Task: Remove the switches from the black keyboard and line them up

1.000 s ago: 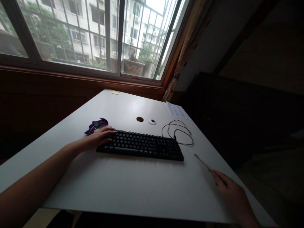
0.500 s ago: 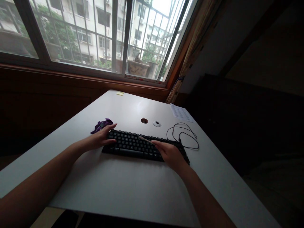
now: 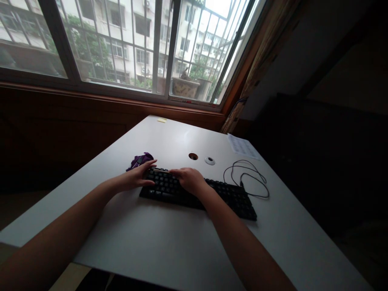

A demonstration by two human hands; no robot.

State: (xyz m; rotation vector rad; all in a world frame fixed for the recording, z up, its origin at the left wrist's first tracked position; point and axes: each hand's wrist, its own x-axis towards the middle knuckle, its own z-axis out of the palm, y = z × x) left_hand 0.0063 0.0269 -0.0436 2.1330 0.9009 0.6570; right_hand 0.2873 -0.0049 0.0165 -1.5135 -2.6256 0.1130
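A black keyboard point(image 3: 169, 195) lies on the white table in front of me. My left hand point(image 3: 137, 176) grips its left end, the thumb resting over the keys and the fingers stretched towards the back edge. Over the upper left keys, my right hand point(image 3: 190, 180) is closed around a slim, light-coloured brush that looks like a toothbrush point(image 3: 161, 171). Its head reaches the back row near my left fingers; most of the handle is hidden in my hand. A crumpled purple cloth item point(image 3: 139, 160) lies just behind my left hand.
The keyboard's black cable point(image 3: 263, 178) lies coiled on the table point(image 3: 169, 246) at the right. Behind the keyboard are a round hole point(image 3: 193, 156) and a white ring-shaped cover point(image 3: 209, 161). Printed paper point(image 3: 244, 146) and a yellow note point(image 3: 161, 120) lie near the far edge, below a barred window.
My right hand has moved left and away from me, bringing the toothbrush from the middle keys to the upper left keys. My left hand stays at the keyboard's left end. The view has shifted slightly.
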